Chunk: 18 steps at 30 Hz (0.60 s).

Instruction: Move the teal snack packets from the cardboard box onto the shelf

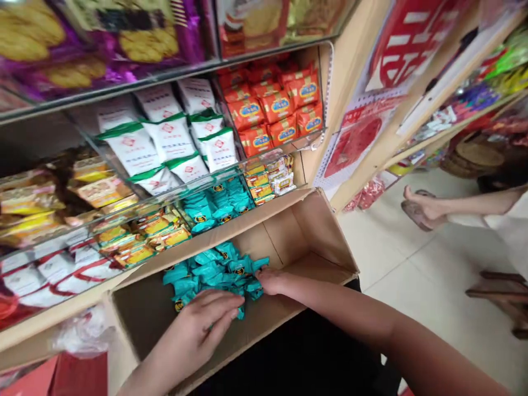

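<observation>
A long cardboard box (307, 269) lies open in front of me, tilted against the shelf front. Small teal snack packets (210, 269) are heaped in its left and middle part. My left hand (210, 324) hovers over the near side of the heap, its fingers stretched out and the thumb a little apart, holding nothing. At the right edge of the heap, my right hand (269, 280) reaches in with fingers curled on a teal packet; the fingertips are partly hidden among the packets.
Shelf bins hold more teal packets (220, 201), white-and-green bags (169, 137), red packets (276, 110) and yellow packets (136, 250). Purple snack bags (144, 38) fill the upper shelf. To the right are another person's foot (421, 206) and a wooden stool (495, 294).
</observation>
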Each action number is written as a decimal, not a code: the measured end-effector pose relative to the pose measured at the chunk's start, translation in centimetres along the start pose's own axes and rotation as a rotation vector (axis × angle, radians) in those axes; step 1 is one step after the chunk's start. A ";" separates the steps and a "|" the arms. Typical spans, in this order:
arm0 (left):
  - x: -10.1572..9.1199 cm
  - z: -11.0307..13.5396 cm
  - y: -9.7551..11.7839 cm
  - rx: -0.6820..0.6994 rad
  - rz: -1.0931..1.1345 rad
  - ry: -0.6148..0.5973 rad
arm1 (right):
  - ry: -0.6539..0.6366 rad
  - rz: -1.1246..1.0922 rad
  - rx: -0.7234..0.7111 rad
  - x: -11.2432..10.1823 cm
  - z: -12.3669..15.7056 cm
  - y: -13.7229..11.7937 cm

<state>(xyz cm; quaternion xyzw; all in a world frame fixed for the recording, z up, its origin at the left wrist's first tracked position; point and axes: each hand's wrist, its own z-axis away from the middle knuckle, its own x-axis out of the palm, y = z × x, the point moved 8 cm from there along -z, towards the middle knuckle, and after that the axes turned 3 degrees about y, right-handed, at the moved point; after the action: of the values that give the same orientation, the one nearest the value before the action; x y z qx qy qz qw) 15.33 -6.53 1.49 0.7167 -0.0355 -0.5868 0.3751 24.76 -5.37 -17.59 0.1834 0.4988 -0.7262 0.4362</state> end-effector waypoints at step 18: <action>6.1 -0.6 -5.1 -0.515 0.816 0.399 | -0.022 -0.985 -0.132 -3.7 8.7 -4.0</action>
<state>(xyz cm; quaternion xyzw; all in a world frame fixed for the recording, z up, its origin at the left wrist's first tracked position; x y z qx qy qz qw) 15.78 -5.56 -6.43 0.6270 -0.0941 -0.2345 0.7368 25.03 -10.93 -8.93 -0.1097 0.5666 -0.8146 0.0569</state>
